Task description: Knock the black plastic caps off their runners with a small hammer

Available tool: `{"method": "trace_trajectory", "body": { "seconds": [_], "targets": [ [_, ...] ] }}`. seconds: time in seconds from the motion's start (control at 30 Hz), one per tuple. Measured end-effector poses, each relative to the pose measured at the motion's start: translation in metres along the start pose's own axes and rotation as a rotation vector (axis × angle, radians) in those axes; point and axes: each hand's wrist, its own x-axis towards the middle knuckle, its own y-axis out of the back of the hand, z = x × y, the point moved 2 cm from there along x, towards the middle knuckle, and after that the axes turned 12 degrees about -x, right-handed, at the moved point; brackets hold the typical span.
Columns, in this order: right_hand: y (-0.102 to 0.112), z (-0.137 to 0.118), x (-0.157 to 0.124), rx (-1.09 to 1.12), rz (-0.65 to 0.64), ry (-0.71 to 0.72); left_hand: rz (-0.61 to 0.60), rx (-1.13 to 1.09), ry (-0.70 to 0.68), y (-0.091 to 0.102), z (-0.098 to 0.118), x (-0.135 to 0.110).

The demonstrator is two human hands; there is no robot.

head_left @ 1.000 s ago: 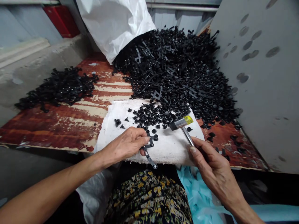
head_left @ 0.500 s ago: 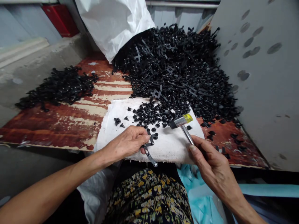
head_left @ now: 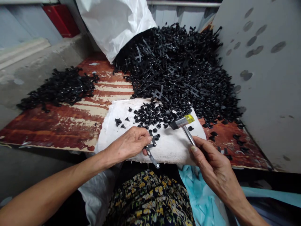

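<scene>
My left hand (head_left: 134, 142) pinches a black jointed linkage (head_left: 153, 145) of flat bars and round studs, low over the white cloth pad (head_left: 174, 153). One bar hangs down past the pad's front edge, and my fingers cover part of the piece. In my right hand (head_left: 210, 160) is a small mallet (head_left: 182, 122), gripped by its metal handle. Its head has one black end and one yellow end, and hovers above the pad's right side. Loose black studs (head_left: 152, 113) lie heaped on the back of the pad.
A large pile of black parts (head_left: 178, 69) fills the back of the worn red board (head_left: 80, 125), partly under a white sack (head_left: 117, 25). Another heap of linkages (head_left: 61, 86) sits at the left. A spotted grey panel (head_left: 265, 81) rises on the right.
The linkage has tilted slightly, its lower end shifting a little to the right. My left hand stays nearly in place, and the mallet is almost still.
</scene>
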Motion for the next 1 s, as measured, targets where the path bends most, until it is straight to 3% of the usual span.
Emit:
{"method": "trace_trajectory", "body": {
  "seconds": [0.5,0.77,1.0],
  "targets": [
    [-0.001,-0.001,-0.001,-0.080,-0.013,0.065,0.027,0.121,-0.022,0.002,-0.004,0.000],
    [0.007,-0.025,-0.009,-0.115,-0.058,0.409,0.055,0.063,0.004,-0.005,-0.003,-0.007],
    [0.019,-0.043,-0.010,-0.159,-0.002,0.485,0.094,0.091,-0.009,-0.008,-0.003,-0.007]
  ]
}}
